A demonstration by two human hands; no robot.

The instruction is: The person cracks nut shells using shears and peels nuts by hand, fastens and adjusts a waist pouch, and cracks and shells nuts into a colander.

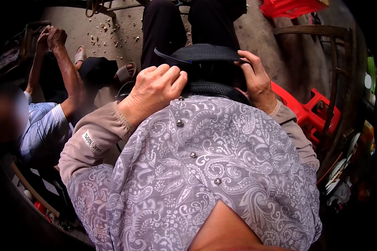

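A black mesh-textured piece with a thin strap-like edge lies across my lap, over dark trousers. My right hand pinches its right end between thumb and fingers. At its left end my left hand is closed, knuckles up; its fingertips are hidden, so what it grips there I cannot make out. Below, nearer my body, a second black mesh band curves against my patterned grey shirt.
Another person sits at the left, hands raised together. A red plastic stool stands at the right beside a wooden frame. Another red plastic item is at the top right. Pale scraps litter the concrete floor.
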